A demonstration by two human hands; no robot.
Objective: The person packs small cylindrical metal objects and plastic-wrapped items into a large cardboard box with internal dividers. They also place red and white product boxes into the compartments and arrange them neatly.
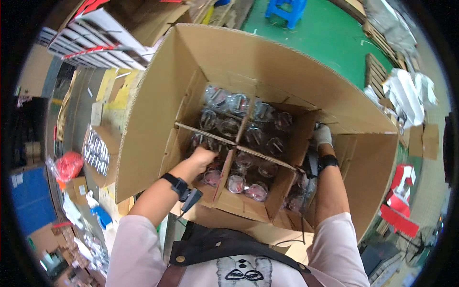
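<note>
A big open cardboard box (267, 43) stands in front of me, split by cardboard dividers (265, 156) into compartments. Clear-wrapped round items (256, 191), some with pinkish parts, lie inside them; their exact kind is unclear. My left hand (203, 158), bare, reaches into the near left compartment with fingers curled down among the wrapped items. What it grips is hidden. Over at the right side compartment is my right hand (324, 136), in a pale glove, down beside the divider and the box wall. Its fingers are mostly out of sight. Both wrists wear black straps with small devices.
Left of the box, a worktable holds a small carton of silvery tubes (98, 153) and a red plastic bag (69, 165). White-and-red flat boxes (103, 40) are stacked at far left. A blue stool (286, 12) stands on green floor (325, 36); torn red-white cardboard (400, 201) lies right.
</note>
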